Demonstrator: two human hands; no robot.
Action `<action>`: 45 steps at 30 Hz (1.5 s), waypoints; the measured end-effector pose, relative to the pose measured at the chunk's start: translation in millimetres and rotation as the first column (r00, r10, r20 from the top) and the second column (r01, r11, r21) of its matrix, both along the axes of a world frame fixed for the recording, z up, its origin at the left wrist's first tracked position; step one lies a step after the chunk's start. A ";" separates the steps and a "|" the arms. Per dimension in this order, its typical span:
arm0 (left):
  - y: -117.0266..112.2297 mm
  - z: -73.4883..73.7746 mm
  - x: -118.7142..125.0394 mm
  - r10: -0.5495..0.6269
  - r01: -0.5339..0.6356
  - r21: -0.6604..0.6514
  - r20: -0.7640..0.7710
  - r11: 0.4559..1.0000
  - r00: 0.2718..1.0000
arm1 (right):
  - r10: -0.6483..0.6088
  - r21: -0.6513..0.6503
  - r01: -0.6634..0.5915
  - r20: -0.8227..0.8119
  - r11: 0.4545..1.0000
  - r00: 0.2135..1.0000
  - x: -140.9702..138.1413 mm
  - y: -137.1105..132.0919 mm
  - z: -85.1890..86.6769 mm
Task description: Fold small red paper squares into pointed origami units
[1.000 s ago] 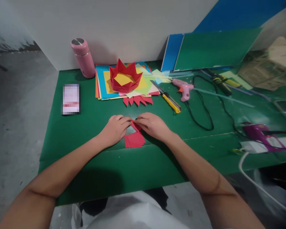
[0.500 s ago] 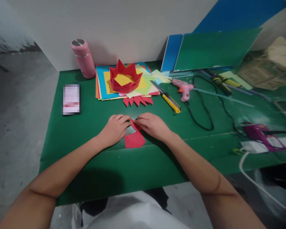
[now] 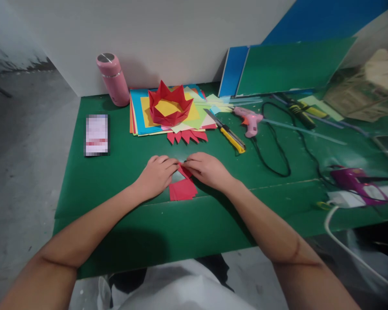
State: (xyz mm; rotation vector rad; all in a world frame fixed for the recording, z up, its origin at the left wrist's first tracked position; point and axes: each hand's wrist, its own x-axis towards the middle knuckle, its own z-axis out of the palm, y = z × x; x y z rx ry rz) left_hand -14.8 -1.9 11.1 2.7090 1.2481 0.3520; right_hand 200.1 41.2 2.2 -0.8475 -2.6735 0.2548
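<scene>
A small piece of red paper (image 3: 185, 170) lies on the table between my two hands, partly hidden under the fingers. My left hand (image 3: 158, 175) pinches its left corner with the fingertips. From the other side, my right hand (image 3: 207, 170) grips its upper right part, fingers pressed together. Just below sits a small stack of red paper squares (image 3: 183, 189), slightly fanned out. Farther back, a red folded-paper ring (image 3: 171, 116) with pointed tips rests on coloured paper sheets (image 3: 142, 122). Several red folded points (image 3: 187, 137) stick out in front of those sheets.
A yellow utility knife (image 3: 231, 137) and a pink glue gun (image 3: 250, 120) with a black cord lie to the right. A purple box (image 3: 351, 181) sits by a white power strip. At left stand a pink bottle (image 3: 114, 82) and a blurred-out phone (image 3: 97, 134).
Almost nothing differs. The fingers of my left hand have shifted very slightly at the red paper; my right hand stays in place.
</scene>
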 end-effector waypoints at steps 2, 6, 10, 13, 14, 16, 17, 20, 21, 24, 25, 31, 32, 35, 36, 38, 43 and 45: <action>-1.8 0.4 1.9 0.005 -0.003 0.037 -0.038 0.999 0.999 | -0.011 0.016 0.010 0.026 1.000 1.000 0.1 -0.5 0.8; -4.6 0.3 4.7 0.018 -0.012 0.081 -0.078 0.997 0.997 | -0.002 0.033 -0.002 0.110 0.999 0.994 1.9 -1.5 7.9; -4.7 -0.2 4.7 0.013 -0.009 0.084 -0.058 0.996 0.998 | -0.002 0.023 -0.001 0.153 1.000 0.988 6.5 -1.7 17.1; -4.1 -0.8 3.6 0.005 -0.002 0.089 -0.032 0.996 0.999 | -0.007 0.023 0.003 0.168 1.000 0.986 10.7 -0.3 19.8; -3.8 -1.1 3.2 0.002 0.000 0.092 -0.024 0.996 1.000 | -0.004 0.035 -0.002 0.173 0.999 0.985 11.9 0.6 19.6; -3.2 -1.7 2.0 0.001 0.000 0.099 -0.007 0.995 1.000 | -0.014 0.083 -0.001 0.180 0.997 0.984 13.7 2.5 18.3; -2.8 -1.9 1.5 -0.003 0.003 0.103 0.002 0.995 1.000 | -0.029 0.113 0.008 0.180 0.994 0.983 14.2 3.4 17.3; -1.3 -2.2 0.3 -0.027 0.025 0.111 0.021 0.994 0.999 | -0.087 0.167 0.059 0.165 0.984 0.982 14.3 5.0 14.5; -0.8 -2.1 0.1 -0.033 0.030 0.113 0.023 0.993 0.999 | -0.101 0.170 0.073 0.158 0.983 0.982 14.2 5.2 13.7; 0.2 -1.6 0.0 -0.043 0.041 0.121 0.016 0.992 0.999 | -0.126 0.167 0.100 0.154 0.981 0.980 14.5 6.0 12.4; 0.4 -1.6 -0.1 -0.048 0.046 0.126 0.013 0.991 0.999 | -0.139 0.172 0.111 0.158 0.979 0.978 15.1 6.5 12.3; 0.6 -4.6 -1.4 -0.076 0.070 0.152 0.034 0.986 0.997 | -0.221 0.198 0.192 0.133 0.961 0.966 19.0 9.1 13.2; 0.5 -5.6 -1.6 -0.074 0.066 0.154 0.045 0.986 0.996 | -0.211 0.193 0.188 0.103 0.963 0.972 18.4 8.4 13.6; 0.4 -8.5 -1.8 -0.069 0.055 0.148 0.085 0.987 0.994 | -0.145 0.176 0.146 -0.021 0.973 0.989 13.2 4.2 13.4; 0.4 -9.3 -1.8 -0.068 0.053 0.145 0.100 0.988 0.993 | -0.135 0.173 0.143 -0.059 0.974 0.989 10.9 2.8 12.6; 0.6 -10.5 -1.7 -0.064 0.046 0.139 0.127 0.989 0.990 | -0.069 0.124 0.083 -0.110 0.989 0.992 6.3 1.1 9.7; 1.2 -12.0 -1.6 -0.054 0.031 0.119 0.194 0.992 0.980 | 0.077 -0.043 -0.084 -0.135 0.996 0.988 0.3 2.9 -0.2; 2.0 -12.7 -2.4 -0.047 0.024 0.104 0.221 0.994 0.974 | 0.069 -0.049 -0.077 -0.155 0.996 0.986 0.0 4.1 -1.3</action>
